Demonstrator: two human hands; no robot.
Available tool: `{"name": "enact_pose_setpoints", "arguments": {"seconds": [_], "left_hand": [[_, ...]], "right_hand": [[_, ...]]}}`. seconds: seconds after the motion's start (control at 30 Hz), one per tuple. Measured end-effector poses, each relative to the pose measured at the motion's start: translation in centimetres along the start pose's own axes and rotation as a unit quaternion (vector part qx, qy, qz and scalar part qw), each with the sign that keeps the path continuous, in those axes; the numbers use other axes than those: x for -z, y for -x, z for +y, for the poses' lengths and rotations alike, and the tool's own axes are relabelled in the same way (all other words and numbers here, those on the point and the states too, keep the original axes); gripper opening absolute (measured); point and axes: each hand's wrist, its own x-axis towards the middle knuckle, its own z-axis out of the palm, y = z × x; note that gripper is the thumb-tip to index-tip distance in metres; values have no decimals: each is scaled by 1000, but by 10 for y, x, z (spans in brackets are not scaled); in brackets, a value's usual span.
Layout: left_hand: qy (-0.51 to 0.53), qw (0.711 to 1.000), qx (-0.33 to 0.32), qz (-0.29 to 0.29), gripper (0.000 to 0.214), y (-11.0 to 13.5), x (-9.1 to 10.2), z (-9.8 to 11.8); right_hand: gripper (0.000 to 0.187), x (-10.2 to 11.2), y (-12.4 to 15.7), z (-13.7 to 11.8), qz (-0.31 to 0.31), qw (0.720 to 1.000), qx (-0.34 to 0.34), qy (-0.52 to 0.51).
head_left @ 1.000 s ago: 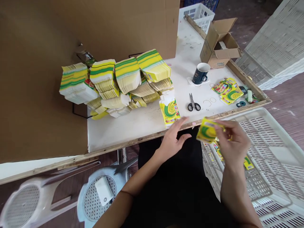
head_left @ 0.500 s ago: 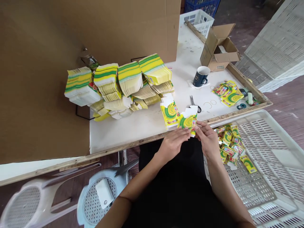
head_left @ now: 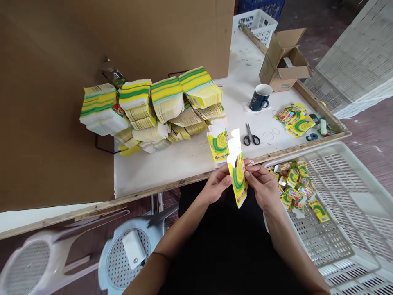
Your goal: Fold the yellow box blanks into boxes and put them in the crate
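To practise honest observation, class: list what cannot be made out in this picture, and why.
All in the head view:
1. Lettering on the flat carton, held by left hand and right hand: too small.
2. What lies behind the brown cardboard sheet: hidden by it.
3. Contents of the open cardboard box: mostly hidden by its flaps.
4. Much of the white crate: cut off by right and bottom edges.

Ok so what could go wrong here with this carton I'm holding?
The carton is pinched by the fingertips of the left hand and right hand, past the edge of the table, so it could slip. The small pile by that edge could get knocked off. The leaning stacks may slide.
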Motion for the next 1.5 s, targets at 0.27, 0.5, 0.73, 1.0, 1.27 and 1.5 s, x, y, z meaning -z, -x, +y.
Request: {"name": "enact_pose_setpoints", "arguments": {"seconds": [0.27, 0.5, 0.73, 1.0, 1.27, 1.5], "left_hand": [[-75, 995, 1, 68, 69, -1, -2, -2], [-174, 974, -22, 142, 53, -3, -12, -6], [-192, 964, -21, 185, 70, -3, -15, -6], [-166, 984, 14, 60, 67, -2, -4, 15], [-97, 992, 74, 25, 52, 1, 2, 7], [-98, 992, 76, 3, 80, 2, 2, 9]], "right_hand": [[43, 2, 3, -6, -4, 993, 32, 110], [37, -3, 8, -3, 25, 986, 47, 156], [30, -1, 5, -3, 65, 976, 87, 190], [49, 19, 0, -10, -38, 970, 119, 210], [30, 31, -6, -28, -121, 955, 68, 262], [30, 31, -6, -27, -108, 935, 107, 320]]}}
